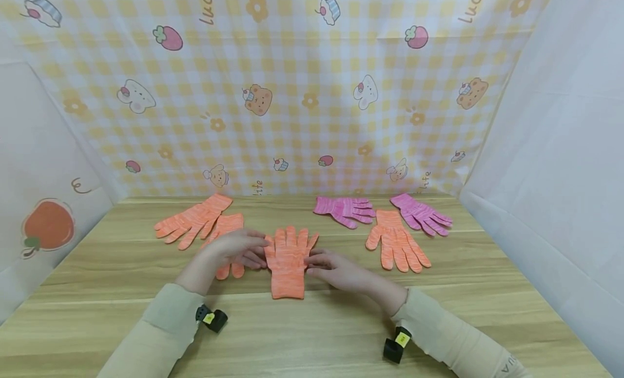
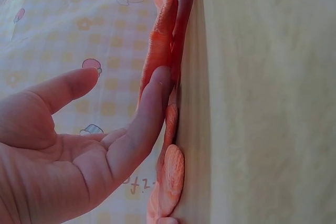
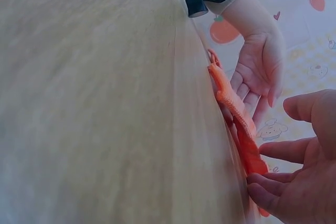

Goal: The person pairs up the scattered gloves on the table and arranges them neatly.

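An orange knit glove [image 1: 287, 267] lies flat on the table in front of me, fingers pointing away and cuff towards me. My left hand [image 1: 234, 248] is at its left edge, and in the left wrist view the fingertips [image 2: 160, 80] meet the fabric while the thumb stands apart. At the opposite edge, my right hand [image 1: 336, 269] touches the glove with loosely bent fingers [image 3: 286, 150]. Neither hand grips it. Partly under my left hand is another orange glove [image 1: 229, 222], its middle hidden.
One more orange glove [image 1: 192, 221] overlaps that one at the far left. On the right lie an orange glove [image 1: 396, 242] and two pink gloves, one left [image 1: 345, 207] and one right [image 1: 421, 214]. A checked curtain [image 1: 312, 129] hangs behind the wooden table [image 1: 302, 340].
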`<state>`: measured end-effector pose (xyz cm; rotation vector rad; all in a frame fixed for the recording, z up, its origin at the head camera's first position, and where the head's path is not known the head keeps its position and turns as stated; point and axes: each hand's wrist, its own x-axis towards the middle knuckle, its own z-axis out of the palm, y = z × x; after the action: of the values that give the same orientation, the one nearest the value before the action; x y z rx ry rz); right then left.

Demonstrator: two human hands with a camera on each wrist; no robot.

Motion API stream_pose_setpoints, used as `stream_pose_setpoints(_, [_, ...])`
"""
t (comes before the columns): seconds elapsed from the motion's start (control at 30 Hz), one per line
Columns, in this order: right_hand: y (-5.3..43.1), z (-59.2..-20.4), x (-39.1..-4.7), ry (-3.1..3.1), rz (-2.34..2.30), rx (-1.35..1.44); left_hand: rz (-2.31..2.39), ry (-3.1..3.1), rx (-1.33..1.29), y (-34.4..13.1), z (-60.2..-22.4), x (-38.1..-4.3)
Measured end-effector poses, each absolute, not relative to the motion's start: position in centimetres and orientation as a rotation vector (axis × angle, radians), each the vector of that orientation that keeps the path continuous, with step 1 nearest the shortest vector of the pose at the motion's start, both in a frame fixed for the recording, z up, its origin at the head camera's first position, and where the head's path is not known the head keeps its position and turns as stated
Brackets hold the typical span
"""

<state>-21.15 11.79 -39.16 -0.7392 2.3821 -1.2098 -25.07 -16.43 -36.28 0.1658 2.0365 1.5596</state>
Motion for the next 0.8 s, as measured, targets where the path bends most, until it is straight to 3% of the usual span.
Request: stream_pose_setpoints(0.8, [11.76,-38.82,-21.13,2.428,-1.285,-0.715,1.543,2.096,0.236,-17.06,-35.47,-25.02])
